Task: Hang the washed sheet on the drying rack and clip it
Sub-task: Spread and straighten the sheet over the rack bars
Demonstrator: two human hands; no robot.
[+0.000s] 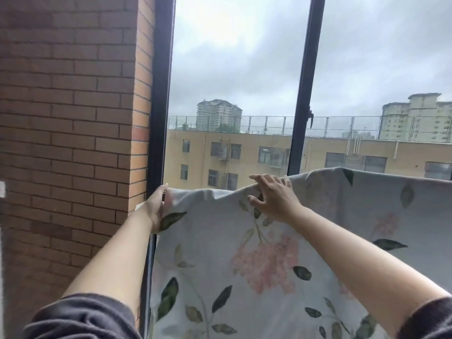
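Head view: sheet (220, 253) is draped over a hidden rail before the window (234, 69). Its left edge is pinched by the left hand (155, 209); the top fold is touched by the spread right hand (271, 199). Sagging fabric between is best pulled taut, then clipped.

Soft grey light comes from the cloudy sky (244, 45) above my hands. No hard shadows, no glare. The picture looks a bit blurry, and the window frame (305, 81) maybe bends.
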